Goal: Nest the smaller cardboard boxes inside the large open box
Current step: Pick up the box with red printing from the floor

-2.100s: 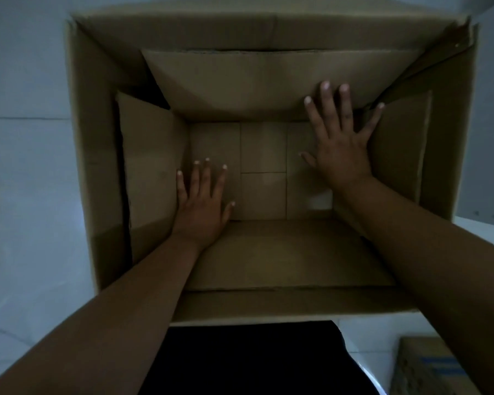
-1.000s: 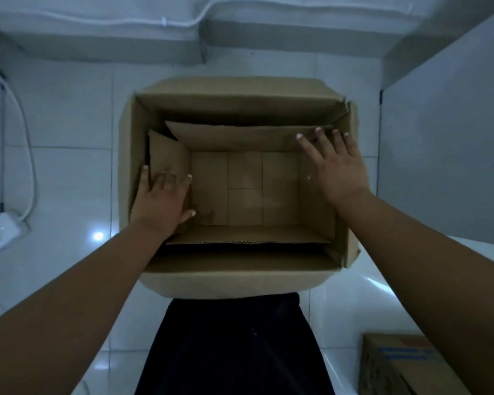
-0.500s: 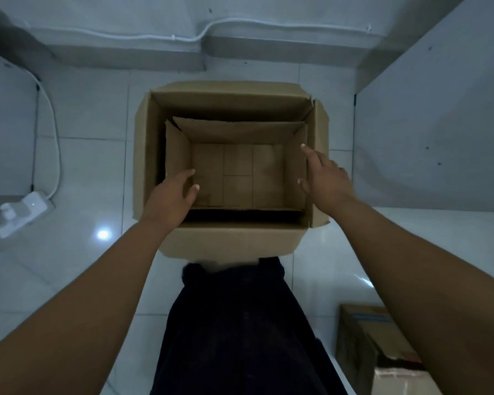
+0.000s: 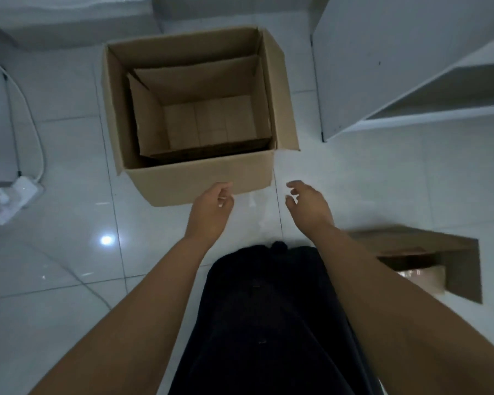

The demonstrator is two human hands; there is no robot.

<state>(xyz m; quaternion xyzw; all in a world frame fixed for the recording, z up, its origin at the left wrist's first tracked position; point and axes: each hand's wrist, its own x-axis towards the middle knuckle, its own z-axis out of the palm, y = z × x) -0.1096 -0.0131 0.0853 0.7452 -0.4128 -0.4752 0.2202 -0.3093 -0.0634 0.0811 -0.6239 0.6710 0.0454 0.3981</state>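
Note:
The large open cardboard box (image 4: pixel 200 178) stands on the white tiled floor ahead of me. A smaller open box (image 4: pixel 147 115) sits nested inside it, its flaps upright against the big box's walls. My left hand (image 4: pixel 210 213) hovers just in front of the large box's near wall, fingers loosely curled and holding nothing. My right hand (image 4: pixel 308 205) is level with it, near the box's right front corner, fingers apart and empty. Another brown cardboard box (image 4: pixel 462 266) lies on the floor at my right, partly hidden by my right forearm.
A white cabinet with open shelves (image 4: pixel 411 81) stands to the right of the large box. On the left floor lie a white power strip (image 4: pixel 15 198) and its cable (image 4: pixel 32 121). My dark-clothed legs (image 4: pixel 268 323) fill the lower centre.
Both hands have come out of the boxes and drawn back toward me, in front of the near wall. My view has pulled back and turned right, showing the cabinet and the box at my right.

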